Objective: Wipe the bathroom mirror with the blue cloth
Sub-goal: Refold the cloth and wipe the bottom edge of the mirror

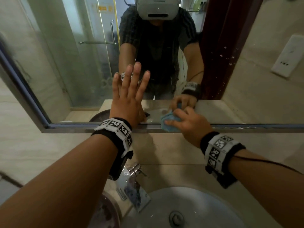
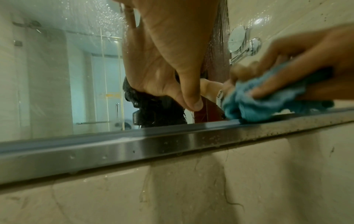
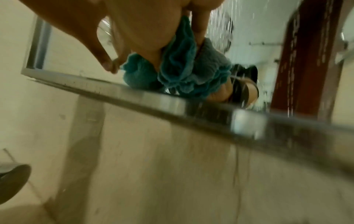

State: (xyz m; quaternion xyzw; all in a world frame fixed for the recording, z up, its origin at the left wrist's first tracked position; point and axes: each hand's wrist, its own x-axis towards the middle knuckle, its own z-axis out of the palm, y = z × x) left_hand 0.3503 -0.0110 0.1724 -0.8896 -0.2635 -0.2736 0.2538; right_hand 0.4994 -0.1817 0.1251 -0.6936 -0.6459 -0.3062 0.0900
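Observation:
The bathroom mirror (image 1: 69, 63) fills the wall above the basin, with a steel lower frame (image 2: 134, 148) (image 3: 172, 104). My left hand (image 1: 128, 94) (image 2: 172, 53) lies flat on the glass, fingers straight and spread. A bunched blue cloth (image 1: 169, 120) (image 2: 258, 104) (image 3: 178, 72) sits against the glass at the bottom edge. My right hand (image 1: 187, 122) (image 3: 145, 30) grips the cloth and presses it to the mirror just above the frame. Water drops speckle the glass on the right.
Below the mirror are a chrome tap (image 1: 133, 178) and a white round basin (image 1: 189, 209). A white wall socket (image 1: 287, 56) is mounted right of the mirror on beige tile. The glass reflects a shower door and a dark red door frame.

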